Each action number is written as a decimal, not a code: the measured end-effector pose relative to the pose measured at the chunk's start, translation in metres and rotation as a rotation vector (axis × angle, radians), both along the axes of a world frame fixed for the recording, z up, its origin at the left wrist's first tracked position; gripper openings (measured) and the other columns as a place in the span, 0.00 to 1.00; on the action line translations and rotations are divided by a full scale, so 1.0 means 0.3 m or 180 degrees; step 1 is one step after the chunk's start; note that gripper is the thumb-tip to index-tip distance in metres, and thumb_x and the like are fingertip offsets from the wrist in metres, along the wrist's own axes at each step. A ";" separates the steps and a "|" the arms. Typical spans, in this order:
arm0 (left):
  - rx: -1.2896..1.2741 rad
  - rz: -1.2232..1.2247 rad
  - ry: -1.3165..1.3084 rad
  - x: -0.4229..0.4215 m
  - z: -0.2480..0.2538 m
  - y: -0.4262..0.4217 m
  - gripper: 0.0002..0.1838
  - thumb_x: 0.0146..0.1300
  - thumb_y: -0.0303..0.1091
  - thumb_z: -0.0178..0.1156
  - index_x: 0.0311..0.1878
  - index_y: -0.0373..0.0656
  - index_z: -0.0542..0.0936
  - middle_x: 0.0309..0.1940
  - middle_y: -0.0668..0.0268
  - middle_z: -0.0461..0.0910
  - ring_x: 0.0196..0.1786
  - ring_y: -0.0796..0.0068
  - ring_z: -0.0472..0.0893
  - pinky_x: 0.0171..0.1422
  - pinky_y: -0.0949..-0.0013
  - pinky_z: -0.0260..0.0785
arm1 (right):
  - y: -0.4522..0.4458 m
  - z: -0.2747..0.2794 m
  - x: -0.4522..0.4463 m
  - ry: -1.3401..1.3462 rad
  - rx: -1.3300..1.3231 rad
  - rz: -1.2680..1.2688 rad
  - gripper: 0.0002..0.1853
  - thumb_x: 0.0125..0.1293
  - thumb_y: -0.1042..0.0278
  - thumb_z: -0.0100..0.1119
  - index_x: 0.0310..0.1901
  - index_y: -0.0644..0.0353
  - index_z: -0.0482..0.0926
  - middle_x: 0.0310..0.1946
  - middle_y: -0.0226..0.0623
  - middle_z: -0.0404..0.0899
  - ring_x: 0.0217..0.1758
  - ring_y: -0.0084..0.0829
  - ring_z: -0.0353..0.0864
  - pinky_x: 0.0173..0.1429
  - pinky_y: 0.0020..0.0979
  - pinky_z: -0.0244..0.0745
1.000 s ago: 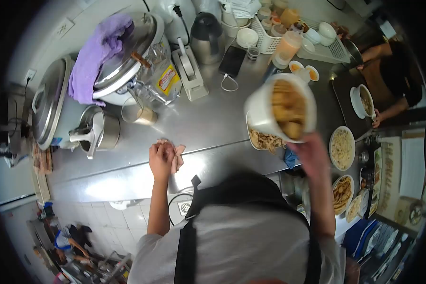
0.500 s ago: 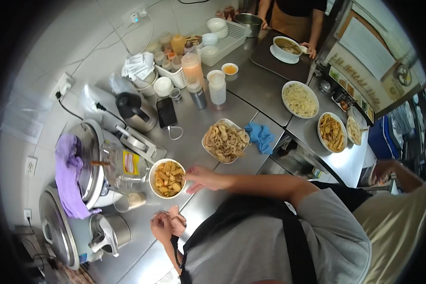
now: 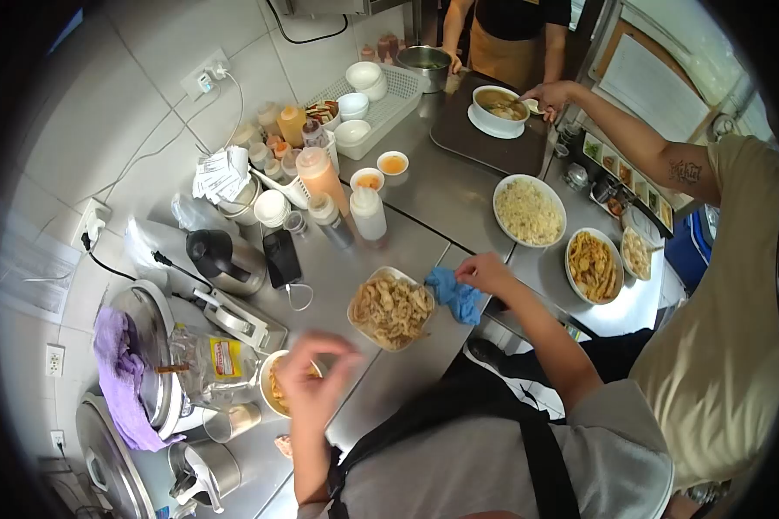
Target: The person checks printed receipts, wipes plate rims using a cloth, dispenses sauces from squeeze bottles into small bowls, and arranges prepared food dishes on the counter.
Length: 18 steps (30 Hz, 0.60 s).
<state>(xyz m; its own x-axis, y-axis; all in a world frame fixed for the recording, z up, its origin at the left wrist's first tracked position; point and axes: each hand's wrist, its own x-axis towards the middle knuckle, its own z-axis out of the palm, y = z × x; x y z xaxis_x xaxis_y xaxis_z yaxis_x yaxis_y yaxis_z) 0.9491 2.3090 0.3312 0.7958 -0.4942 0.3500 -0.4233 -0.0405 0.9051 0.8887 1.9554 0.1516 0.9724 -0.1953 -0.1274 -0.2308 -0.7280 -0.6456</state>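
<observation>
My left hand (image 3: 316,372) is raised over the white bowl of yellowish food chunks (image 3: 277,385), partly covering it. Motion blurs its curved fingers, which are apart with nothing visible in them. My right hand (image 3: 486,273) is at the edge of a crumpled blue cloth (image 3: 459,297), its fingers drawn together on it. Left of the cloth stands a square white bowl heaped with sliced cooked meat (image 3: 392,309). A bit of pink cloth (image 3: 283,445) shows on the steel counter beside my left forearm.
Squeeze bottles (image 3: 368,214), a phone (image 3: 280,258) and a kettle (image 3: 225,264) stand toward the wall. Bowls of rice (image 3: 530,210) and yellow food (image 3: 594,266) sit at right. A co-worker's arm (image 3: 640,130) reaches to the soup bowl (image 3: 500,105); another person stands behind the tray (image 3: 450,130).
My right hand has moved from the chunk bowl to the blue cloth. My left hand has let go of the pink cloth and risen over the bowl. A co-worker's arm now reaches the soup.
</observation>
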 end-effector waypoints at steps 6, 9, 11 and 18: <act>0.0680 -0.1758 0.1027 -0.022 -0.011 -0.335 0.15 0.57 0.25 0.62 0.49 0.37 0.78 0.40 0.60 0.81 0.43 0.70 0.82 0.49 0.70 0.71 | -0.387 0.260 0.171 0.0684 0.2366 -0.0702 0.21 0.63 0.51 0.59 0.45 0.63 0.80 0.37 0.35 0.82 0.33 0.28 0.81 0.34 0.32 0.80; 0.1306 -0.2251 0.1038 0.013 -0.074 -0.406 0.19 0.61 0.32 0.61 0.55 0.39 0.75 0.45 0.58 0.81 0.45 0.65 0.81 0.51 0.67 0.71 | -0.626 0.345 0.345 0.1808 0.0931 -0.0198 0.22 0.63 0.51 0.58 0.45 0.64 0.79 0.34 0.35 0.81 0.29 0.26 0.78 0.33 0.30 0.79; 0.1780 -0.2193 0.0371 0.029 -0.103 -0.411 0.21 0.62 0.37 0.60 0.57 0.40 0.73 0.44 0.55 0.80 0.46 0.57 0.80 0.52 0.62 0.70 | -0.748 0.514 0.421 0.0464 0.1479 -0.0262 0.18 0.63 0.51 0.59 0.39 0.60 0.76 0.27 0.29 0.74 0.25 0.21 0.73 0.28 0.26 0.71; 0.1079 -0.1366 0.0446 0.135 0.082 -0.514 0.28 0.63 0.41 0.60 0.64 0.40 0.67 0.53 0.58 0.77 0.54 0.58 0.77 0.57 0.63 0.67 | -0.875 1.055 0.543 -0.1701 -0.1737 -0.2080 0.37 0.54 0.38 0.62 0.62 0.51 0.71 0.54 0.47 0.75 0.59 0.43 0.73 0.63 0.32 0.64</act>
<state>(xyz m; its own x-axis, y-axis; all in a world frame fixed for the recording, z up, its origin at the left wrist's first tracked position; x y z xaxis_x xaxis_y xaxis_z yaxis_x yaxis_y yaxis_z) 0.9897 2.1548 0.3557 0.5261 -0.8502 0.0207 -0.3426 -0.1896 0.9201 1.0515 1.6929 0.4681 0.5573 -0.6124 0.5607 -0.4682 -0.7894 -0.3969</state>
